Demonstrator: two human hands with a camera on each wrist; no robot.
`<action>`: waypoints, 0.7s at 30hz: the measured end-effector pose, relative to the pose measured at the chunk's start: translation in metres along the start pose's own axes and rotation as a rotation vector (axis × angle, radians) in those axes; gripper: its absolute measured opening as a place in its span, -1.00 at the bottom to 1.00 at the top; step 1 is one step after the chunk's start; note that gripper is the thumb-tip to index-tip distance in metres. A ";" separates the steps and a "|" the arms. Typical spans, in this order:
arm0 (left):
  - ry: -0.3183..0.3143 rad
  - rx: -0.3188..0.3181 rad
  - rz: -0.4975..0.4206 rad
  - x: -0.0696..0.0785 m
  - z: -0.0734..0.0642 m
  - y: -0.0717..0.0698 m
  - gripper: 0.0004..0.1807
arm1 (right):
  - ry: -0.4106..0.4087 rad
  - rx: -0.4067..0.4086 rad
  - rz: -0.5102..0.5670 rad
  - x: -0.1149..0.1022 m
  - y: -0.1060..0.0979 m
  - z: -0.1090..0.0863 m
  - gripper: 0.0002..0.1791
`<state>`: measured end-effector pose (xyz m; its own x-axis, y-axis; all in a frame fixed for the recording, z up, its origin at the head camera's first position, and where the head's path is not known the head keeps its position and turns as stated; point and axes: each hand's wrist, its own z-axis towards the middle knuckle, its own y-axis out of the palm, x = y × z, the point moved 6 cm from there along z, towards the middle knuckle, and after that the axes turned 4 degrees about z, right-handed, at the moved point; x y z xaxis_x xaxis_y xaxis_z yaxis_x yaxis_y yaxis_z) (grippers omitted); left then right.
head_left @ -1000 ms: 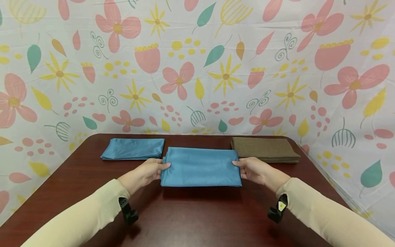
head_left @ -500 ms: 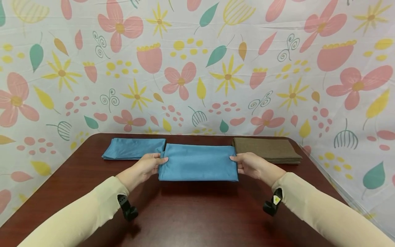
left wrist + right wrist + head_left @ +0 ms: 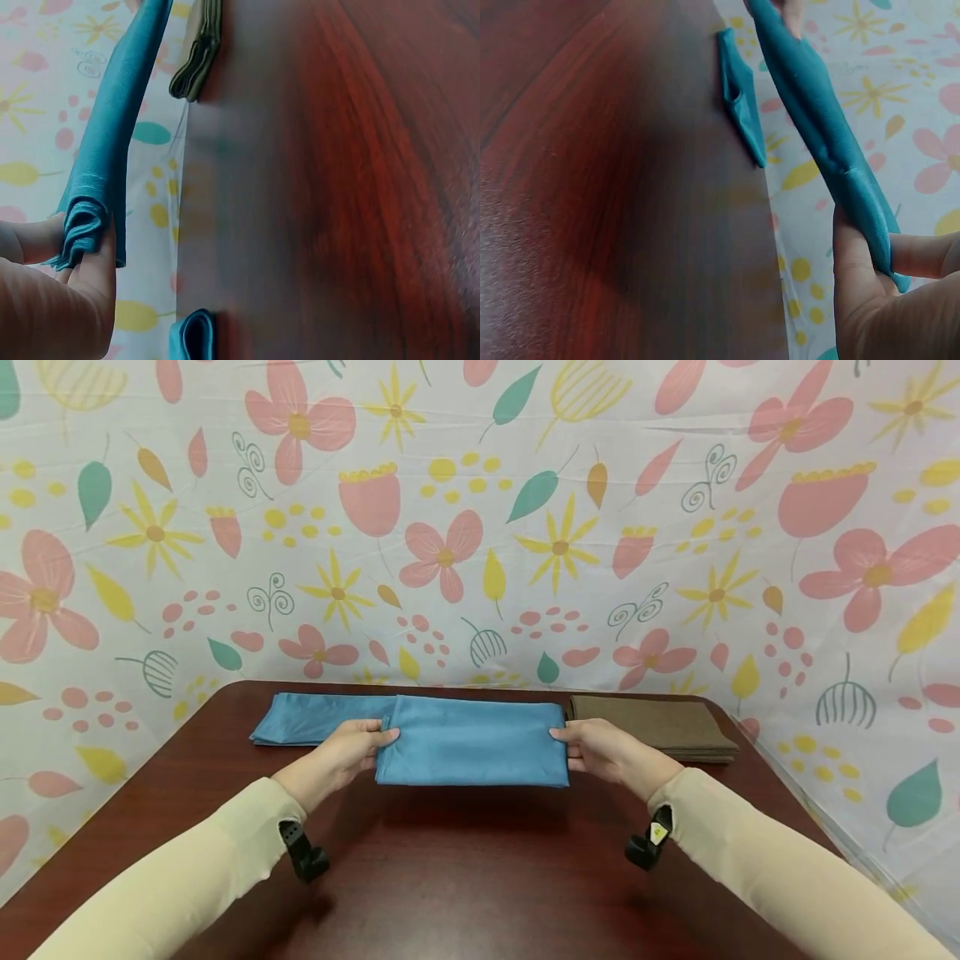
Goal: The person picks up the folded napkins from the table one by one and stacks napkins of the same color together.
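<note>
A folded blue cloth (image 3: 472,742) is held up above the table between both hands. My left hand (image 3: 352,752) pinches its left edge, thumb on the front face and fingers behind. At the opposite edge my right hand (image 3: 606,750) pinches it the same way. The left wrist view shows the stacked folds of the cloth (image 3: 94,180) between thumb and fingers. In the right wrist view the cloth (image 3: 825,135) slants up toward the other hand, clear of the tabletop. Behind its left part lies a second folded blue cloth (image 3: 318,714), partly hidden.
A folded brown cloth stack (image 3: 652,725) lies at the table's back right, just behind my right hand. The dark red-brown wooden table (image 3: 465,877) ends at a floral-patterned curtain (image 3: 480,527). Black wrist cameras hang under both sleeves.
Both hands have lifted the held blue cloth and shifted it slightly left and away from me. It now overlaps the other blue cloth in the head view.
</note>
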<state>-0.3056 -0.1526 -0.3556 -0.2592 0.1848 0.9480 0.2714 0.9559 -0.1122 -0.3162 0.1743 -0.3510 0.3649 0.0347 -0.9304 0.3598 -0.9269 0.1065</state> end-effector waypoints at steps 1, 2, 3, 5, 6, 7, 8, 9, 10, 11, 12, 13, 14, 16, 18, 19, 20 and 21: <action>-0.004 0.006 0.001 0.000 0.000 -0.001 -0.25 | 0.000 0.000 0.000 0.000 0.001 0.001 -0.38; -0.007 0.011 0.004 0.001 0.001 -0.003 -0.25 | 0.001 0.003 0.003 -0.001 0.001 0.003 -0.38; -0.010 0.018 0.003 0.001 0.002 -0.004 -0.26 | 0.001 0.001 0.005 -0.001 0.002 0.004 -0.37; -0.015 0.035 0.007 0.003 0.004 -0.007 -0.28 | 0.002 0.005 0.008 -0.003 0.004 0.008 -0.35; -0.015 0.046 0.007 0.004 0.004 -0.009 -0.30 | 0.000 0.009 0.010 -0.003 0.004 0.009 -0.34; -0.011 0.051 0.011 0.006 0.005 -0.010 -0.31 | -0.004 0.013 0.010 -0.005 0.004 0.011 -0.33; -0.008 0.058 0.015 0.007 0.006 -0.011 -0.31 | -0.006 0.017 0.014 -0.006 0.004 0.012 -0.32; -0.007 0.066 0.015 0.009 0.007 -0.012 -0.32 | -0.008 0.020 0.015 -0.007 0.005 0.013 -0.32; -0.006 0.072 0.019 0.010 0.008 -0.013 -0.32 | -0.007 0.028 0.019 -0.008 0.005 0.014 -0.32; -0.006 0.077 0.023 0.011 0.008 -0.014 -0.31 | -0.007 0.031 0.022 -0.008 0.006 0.015 -0.32; -0.007 0.080 0.030 0.011 0.008 -0.015 -0.30 | -0.005 0.033 0.027 -0.009 0.007 0.016 -0.31; -0.009 0.082 0.037 0.011 0.009 -0.016 -0.29 | -0.003 0.032 0.029 -0.009 0.008 0.018 -0.32; -0.012 0.085 0.041 0.010 0.009 -0.017 -0.29 | 0.000 0.034 0.032 -0.009 0.009 0.019 -0.32; -0.016 0.089 0.046 0.009 0.008 -0.019 -0.29 | 0.002 0.032 0.037 -0.008 0.011 0.021 -0.32; -0.016 0.097 0.057 0.008 0.008 -0.021 -0.30 | -0.001 0.026 0.042 -0.008 0.014 0.023 -0.33; -0.015 0.102 0.064 0.008 0.008 -0.022 -0.30 | -0.002 0.027 0.047 -0.008 0.014 0.025 -0.35; -0.013 0.106 0.072 0.008 0.007 -0.023 -0.30 | -0.002 0.027 0.053 -0.008 0.015 0.026 -0.35; -0.013 0.111 0.078 0.008 0.007 -0.024 -0.31 | -0.002 0.029 0.059 -0.008 0.015 0.028 -0.35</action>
<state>-0.3208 -0.1727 -0.3472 -0.2531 0.2616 0.9314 0.1874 0.9578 -0.2181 -0.3374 0.1495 -0.3517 0.3830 -0.0212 -0.9235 0.3123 -0.9379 0.1511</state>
